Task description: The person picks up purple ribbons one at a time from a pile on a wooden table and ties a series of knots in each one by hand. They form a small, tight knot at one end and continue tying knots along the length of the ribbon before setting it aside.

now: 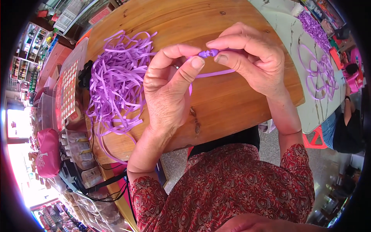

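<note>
A small glossy purple clasp [208,53] is held up above the wooden table. My left hand [170,83] pinches its left end between thumb and index finger. At the other end, the thumb and index finger of my right hand [255,58] close on it. A flat purple ribbon [214,73] runs below the clasp from one hand to the other. My fingers cover part of where ribbon and clasp meet. To the left of my left hand lies a big tangled heap of purple ribbons [119,73].
The wooden table [228,108] has a curved edge. Boxes and a pink pouch [48,152] stand along its left. On the right, a white marbled table [286,34] bears more purple ribbons [322,75]. Another person [349,127] sits beside it, near a red stool [315,139].
</note>
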A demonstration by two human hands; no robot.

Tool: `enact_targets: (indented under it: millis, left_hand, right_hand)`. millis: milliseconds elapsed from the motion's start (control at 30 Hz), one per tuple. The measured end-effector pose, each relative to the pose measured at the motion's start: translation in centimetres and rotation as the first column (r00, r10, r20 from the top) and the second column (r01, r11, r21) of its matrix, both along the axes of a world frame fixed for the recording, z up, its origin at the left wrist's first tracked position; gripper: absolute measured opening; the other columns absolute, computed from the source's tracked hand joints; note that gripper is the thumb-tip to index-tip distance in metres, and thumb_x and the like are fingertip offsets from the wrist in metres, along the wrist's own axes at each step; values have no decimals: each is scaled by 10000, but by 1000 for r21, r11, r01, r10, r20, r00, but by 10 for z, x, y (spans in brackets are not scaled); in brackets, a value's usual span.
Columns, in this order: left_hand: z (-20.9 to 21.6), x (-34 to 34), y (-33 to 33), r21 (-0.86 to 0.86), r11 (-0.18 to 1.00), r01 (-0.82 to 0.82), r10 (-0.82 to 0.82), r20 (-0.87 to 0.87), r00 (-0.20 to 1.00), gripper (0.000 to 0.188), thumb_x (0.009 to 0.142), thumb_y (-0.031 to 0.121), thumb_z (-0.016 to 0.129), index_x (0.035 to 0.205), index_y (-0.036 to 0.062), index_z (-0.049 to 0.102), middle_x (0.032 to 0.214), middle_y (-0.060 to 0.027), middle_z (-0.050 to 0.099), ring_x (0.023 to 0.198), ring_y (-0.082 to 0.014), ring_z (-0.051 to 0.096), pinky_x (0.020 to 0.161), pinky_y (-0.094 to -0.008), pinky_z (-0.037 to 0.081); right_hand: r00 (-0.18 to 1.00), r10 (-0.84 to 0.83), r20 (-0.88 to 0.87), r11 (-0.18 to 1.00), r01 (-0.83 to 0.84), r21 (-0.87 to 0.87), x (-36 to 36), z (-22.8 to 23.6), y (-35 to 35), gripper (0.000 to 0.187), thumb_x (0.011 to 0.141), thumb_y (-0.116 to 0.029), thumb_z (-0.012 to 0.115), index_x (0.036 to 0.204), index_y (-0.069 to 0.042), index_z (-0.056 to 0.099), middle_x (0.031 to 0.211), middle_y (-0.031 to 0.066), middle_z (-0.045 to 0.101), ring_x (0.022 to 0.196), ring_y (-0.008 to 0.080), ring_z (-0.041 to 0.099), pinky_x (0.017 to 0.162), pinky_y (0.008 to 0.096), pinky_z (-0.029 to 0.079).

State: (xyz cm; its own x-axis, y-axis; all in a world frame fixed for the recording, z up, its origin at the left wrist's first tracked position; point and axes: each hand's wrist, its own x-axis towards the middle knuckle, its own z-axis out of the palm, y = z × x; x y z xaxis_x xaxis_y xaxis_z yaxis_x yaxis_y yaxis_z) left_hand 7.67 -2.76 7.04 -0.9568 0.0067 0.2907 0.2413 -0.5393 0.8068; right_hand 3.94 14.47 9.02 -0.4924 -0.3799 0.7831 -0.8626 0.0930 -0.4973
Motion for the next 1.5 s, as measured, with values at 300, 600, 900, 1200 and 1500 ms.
enact_targets:
  millis: [300, 600, 900, 1200, 1500]
  left_hand:
    - [-8, -15, 5, -276, 952, -134, 39, -325, 945, 195, 778, -70, 632, 947, 23, 607, 904, -17, 584, 796, -76, 508, 729, -202, 416]
    - [5, -19, 14, -263, 965, -22, -47, -255, 966, 137, 860, 31, 588, 990, -11, 594, 916, -43, 601, 810, -98, 561, 766, -212, 446]
    - [32, -33, 2, -592, 799, -109, 4, -176, 984, 248, 931, 178, 500, 1040, -19, 603, 940, -93, 648, 899, -147, 598, 837, -283, 459]
    - [43, -18, 29, -318, 868, 380, -413, -38, 910, 258, 924, 194, 508, 1042, -15, 604, 1010, -125, 618, 886, -189, 593, 789, -320, 485]
    - [29, -5, 39, -271, 937, 221, -209, 72, 975, 164, 839, 70, 626, 997, 25, 630, 807, 4, 602, 642, -48, 444, 543, -188, 322]
  right_hand:
    - [907, 250, 339, 953, -167, -254, 0, -13, -2, 217, 786, 34, 640, 1002, 27, 616, 876, 62, 615, 793, 89, 575, 674, 199, 462]
    - [929, 223, 294, 947, -135, -291, -6, -15, 17, 181, 802, 30, 641, 982, 23, 620, 887, 36, 629, 800, 65, 588, 681, 173, 480]
    - [987, 159, 11, 980, -157, -120, -5, 13, 45, 219, 744, 102, 611, 955, 52, 590, 890, 127, 590, 781, 144, 565, 656, 222, 436]
    - [982, -107, -156, 990, 119, 75, 21, 45, 58, 231, 687, 86, 697, 904, 12, 668, 830, 118, 620, 682, 175, 597, 554, 228, 428]
    - [979, -176, -102, 981, 182, 62, 22, 32, 45, 208, 674, 54, 723, 873, 15, 672, 801, 112, 629, 696, 196, 613, 577, 256, 460]
